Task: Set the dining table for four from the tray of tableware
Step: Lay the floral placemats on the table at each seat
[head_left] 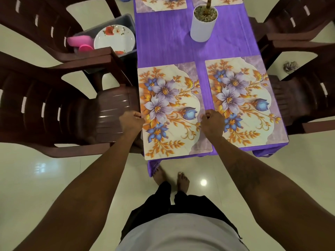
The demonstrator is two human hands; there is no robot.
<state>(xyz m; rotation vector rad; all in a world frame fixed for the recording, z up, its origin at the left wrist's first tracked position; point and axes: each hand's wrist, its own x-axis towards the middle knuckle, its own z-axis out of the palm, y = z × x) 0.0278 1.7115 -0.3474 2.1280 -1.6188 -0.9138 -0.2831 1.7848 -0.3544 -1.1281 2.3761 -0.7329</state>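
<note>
Both hands (131,120) (211,122) pinch-closed on flat rectangular floral placemat (172,113) edges.

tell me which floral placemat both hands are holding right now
The near-left floral placemat, at the table's front corner. The left hand pinches its left edge and the right hand its right edge; the near-right floral placemat and two far ones lie untouched.

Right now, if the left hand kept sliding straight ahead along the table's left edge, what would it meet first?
Probably nothing on the table: the left hand grips the near-left placemat at its edge. Straight ahead, the dark chair armrest and grey tray sit nearby; depth is unclear.
</note>
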